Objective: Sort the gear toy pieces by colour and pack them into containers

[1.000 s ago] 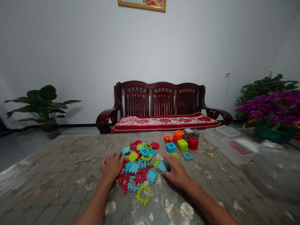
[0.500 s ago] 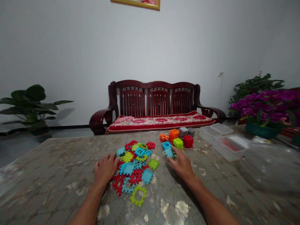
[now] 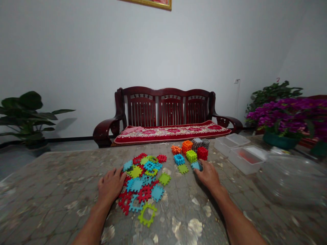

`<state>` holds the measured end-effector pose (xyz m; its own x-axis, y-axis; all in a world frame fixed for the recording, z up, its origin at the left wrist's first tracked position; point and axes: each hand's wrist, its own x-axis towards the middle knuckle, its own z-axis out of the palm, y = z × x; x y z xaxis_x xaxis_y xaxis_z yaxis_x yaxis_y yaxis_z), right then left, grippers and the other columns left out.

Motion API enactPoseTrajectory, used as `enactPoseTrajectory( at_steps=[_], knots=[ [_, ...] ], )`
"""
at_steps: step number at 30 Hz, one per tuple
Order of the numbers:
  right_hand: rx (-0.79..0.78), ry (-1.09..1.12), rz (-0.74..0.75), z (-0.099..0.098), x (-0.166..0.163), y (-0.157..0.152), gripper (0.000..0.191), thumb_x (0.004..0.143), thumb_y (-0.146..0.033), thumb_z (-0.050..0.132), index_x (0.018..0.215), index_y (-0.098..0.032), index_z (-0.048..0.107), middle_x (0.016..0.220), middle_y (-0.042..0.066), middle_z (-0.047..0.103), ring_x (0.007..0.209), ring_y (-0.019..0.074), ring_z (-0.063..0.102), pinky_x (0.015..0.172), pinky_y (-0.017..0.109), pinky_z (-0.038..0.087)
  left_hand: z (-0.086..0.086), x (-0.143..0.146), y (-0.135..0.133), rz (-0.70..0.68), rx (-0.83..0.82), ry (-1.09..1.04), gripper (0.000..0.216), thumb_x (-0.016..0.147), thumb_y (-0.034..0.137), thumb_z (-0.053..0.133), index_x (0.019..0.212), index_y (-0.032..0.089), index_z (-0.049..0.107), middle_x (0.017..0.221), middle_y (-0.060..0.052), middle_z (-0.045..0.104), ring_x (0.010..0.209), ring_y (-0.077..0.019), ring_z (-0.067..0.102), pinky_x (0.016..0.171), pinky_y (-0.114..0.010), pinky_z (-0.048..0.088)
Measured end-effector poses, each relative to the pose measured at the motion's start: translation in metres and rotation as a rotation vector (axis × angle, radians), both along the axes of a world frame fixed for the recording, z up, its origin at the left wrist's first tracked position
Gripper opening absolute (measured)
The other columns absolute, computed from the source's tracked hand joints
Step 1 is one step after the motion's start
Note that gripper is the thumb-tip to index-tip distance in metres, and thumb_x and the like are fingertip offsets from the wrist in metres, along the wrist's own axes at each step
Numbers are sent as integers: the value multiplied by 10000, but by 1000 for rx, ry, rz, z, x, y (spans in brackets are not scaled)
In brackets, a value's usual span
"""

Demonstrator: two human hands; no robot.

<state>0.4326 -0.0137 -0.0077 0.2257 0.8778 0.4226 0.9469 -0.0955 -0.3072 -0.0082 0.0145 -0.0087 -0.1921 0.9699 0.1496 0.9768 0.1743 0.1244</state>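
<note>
My left hand (image 3: pixel 111 185) lies flat on the table with its fingers spread, at the left edge of a loose pile of notched puzzle tiles. The pile mixes red tiles (image 3: pixel 145 193), blue tiles (image 3: pixel 157 192) and green tiles (image 3: pixel 147 215), some solid and some with cut-out centres. Between thumb and fingers, my right hand (image 3: pixel 208 175) grips a light blue tile (image 3: pixel 195 165) close to the tabletop; the fingers partly cover it. Left of that tile lies a single green tile (image 3: pixel 183 169). Just behind stand a blue stack (image 3: pixel 179 159) and a green stack (image 3: pixel 191 156).
Further stacks, orange (image 3: pixel 187 146), grey (image 3: pixel 198 144) and red (image 3: pixel 202 153), stand at the table's far side. Clear plastic boxes (image 3: pixel 247 160) and a clear lidded container (image 3: pixel 288 178) are on the right. Purple flowers (image 3: pixel 286 114) stand behind them. A wooden bench (image 3: pixel 168 102) faces the table.
My right hand has moved right, away from the blue stack, with the light blue tile. A green tile now shows in front of that stack. My left hand stays by the pile.
</note>
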Motion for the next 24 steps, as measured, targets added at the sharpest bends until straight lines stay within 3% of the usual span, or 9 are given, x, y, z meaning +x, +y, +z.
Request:
enactPoseTrajectory(
  at_steps=[8,16,20,24],
  knots=[
    [-78,-33,24,0,-3,-2,404,873,-255,602,1253,-134,665,1150,164,740,1084,292,660,964,367,441,-4,-1,2,-8,19,-3,524,1042,399,321,1478,229,558,1533,-163,565,1428,-317,499,1198,-558,323],
    [13,-117,-43,10,-10,-9,396,870,-269,629,1248,-170,691,1185,166,717,1091,317,617,958,417,442,1,7,-1,-79,-5,-35,533,1052,373,286,1519,233,501,1598,-123,511,1485,-318,441,1218,-605,284],
    [123,33,227,16,-41,-19,288,892,-211,572,1132,-209,731,1126,111,732,1087,279,625,991,403,458,4,11,-3,-59,-28,-3,536,1058,385,296,1541,232,471,1619,-127,484,1508,-320,414,1228,-592,275],
    [23,192,627,15,-94,-39,191,885,-205,605,1017,-240,738,1053,51,748,1061,228,649,983,353,474,8,16,-6,-68,-56,-8,553,1057,378,302,1559,197,445,1633,-147,458,1527,-333,385,1232,-612,257]
  ],
)
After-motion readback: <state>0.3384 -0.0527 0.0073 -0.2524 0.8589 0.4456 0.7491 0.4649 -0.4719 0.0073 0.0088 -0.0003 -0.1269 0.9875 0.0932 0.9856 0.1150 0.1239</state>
